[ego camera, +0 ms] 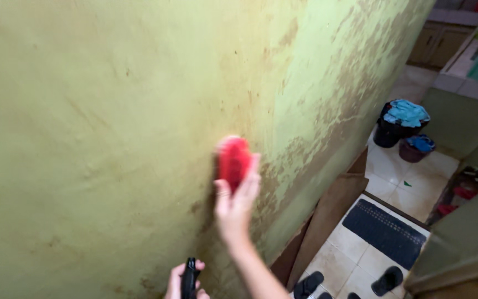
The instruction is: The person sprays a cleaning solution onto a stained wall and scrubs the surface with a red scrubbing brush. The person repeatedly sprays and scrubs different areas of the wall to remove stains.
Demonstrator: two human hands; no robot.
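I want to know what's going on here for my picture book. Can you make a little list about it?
right hand: presses a red scrub brush against the wall
left hand: grips a black object, maybe a spray bottle
wall: green, brown stains
floor: white tiles, dark mat, black slippers
far corner: two buckets with blue cloths

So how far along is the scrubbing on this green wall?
Done: nothing clearly; the green wall shows no distinctly cleaned patch. In hand: the right hand presses a red brush against the wall, while the left hand holds a black bottle-like object. Left: brown stains run to the right of the brush, down toward the floor.
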